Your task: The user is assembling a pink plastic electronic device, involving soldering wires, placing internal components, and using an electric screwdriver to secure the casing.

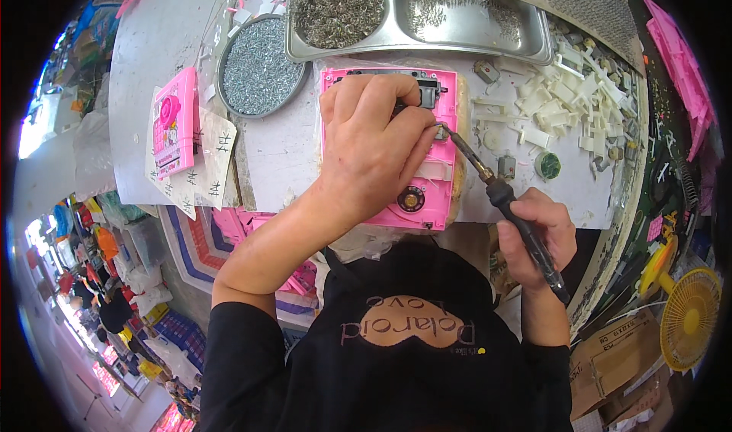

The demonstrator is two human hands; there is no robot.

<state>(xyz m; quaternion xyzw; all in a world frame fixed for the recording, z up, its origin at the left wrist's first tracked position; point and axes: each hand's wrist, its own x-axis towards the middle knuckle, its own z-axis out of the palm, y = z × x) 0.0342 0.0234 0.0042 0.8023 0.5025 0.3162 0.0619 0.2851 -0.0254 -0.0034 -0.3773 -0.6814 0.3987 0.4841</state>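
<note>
Two hands in play: right hand (560,234) clamped round a soldering iron (503,197), likely light, safest by its handle (536,255); left hand (374,146) over stiff-looking pink housing (438,194), grip hidden!

Centre: left hand (377,138) is partly covering a pink casing (444,188); lower right: right hand (537,237) is holding a soldering iron (502,195).

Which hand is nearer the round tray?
Left. The left hand is right of the tray, over the pink case; the right hand, holding the soldering iron, is farther right.
</note>
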